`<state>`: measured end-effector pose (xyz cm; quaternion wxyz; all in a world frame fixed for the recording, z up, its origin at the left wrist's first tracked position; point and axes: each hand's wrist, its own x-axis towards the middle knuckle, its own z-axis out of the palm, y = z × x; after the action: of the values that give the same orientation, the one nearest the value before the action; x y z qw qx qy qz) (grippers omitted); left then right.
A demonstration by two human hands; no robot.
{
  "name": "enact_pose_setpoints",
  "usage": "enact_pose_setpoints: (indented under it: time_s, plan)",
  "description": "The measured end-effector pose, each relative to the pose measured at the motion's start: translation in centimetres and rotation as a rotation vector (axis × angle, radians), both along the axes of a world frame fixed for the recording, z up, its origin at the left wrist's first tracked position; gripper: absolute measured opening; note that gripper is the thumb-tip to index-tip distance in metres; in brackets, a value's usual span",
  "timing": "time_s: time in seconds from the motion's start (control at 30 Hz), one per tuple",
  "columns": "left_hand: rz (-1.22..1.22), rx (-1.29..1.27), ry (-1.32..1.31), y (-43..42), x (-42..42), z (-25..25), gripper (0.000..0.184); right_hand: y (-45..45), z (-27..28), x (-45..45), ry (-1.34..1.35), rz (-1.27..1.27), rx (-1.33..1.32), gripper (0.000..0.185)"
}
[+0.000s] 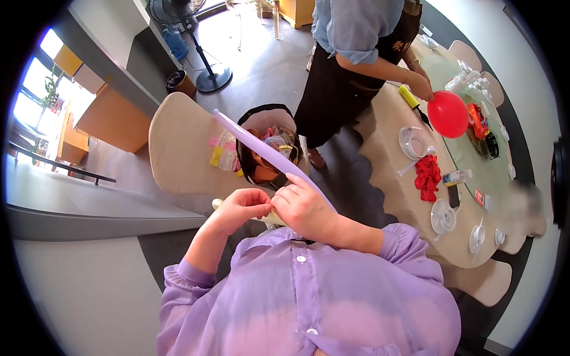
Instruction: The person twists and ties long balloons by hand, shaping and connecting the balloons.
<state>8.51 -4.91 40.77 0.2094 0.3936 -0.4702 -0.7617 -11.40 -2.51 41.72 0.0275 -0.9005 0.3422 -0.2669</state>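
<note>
A long thin lilac balloon (264,151) slants down from the upper left and passes against the fingers of my right hand (306,207), which is closed around it. My left hand (237,210) is closed too, its thumb and fingertips pinched right beside my right fingertips. What lies in that pinch is too small to make out. Behind my left wrist a pale, rounded object (217,203) shows in part. Just beyond my hands, a black-rimmed bag (240,157) full of mixed items stands on a beige chair (172,139).
A person in a dark apron (332,89) stands ahead, a hand at a red balloon (448,114). The long table (386,160) at right holds red deflated balloons (427,178), a yellow-handled pump (408,97), a bottle (457,177) and clear discs. A fan (214,77) stands behind.
</note>
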Motion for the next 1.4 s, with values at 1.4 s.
enact_pose_setpoints:
  time_s: [1.4]
  plan:
    - [0.114, -0.077, 0.198, 0.7, -1.6, -0.6, 0.011, -1.4, -0.3, -1.7, -0.491, 0.092, 0.456, 0.011]
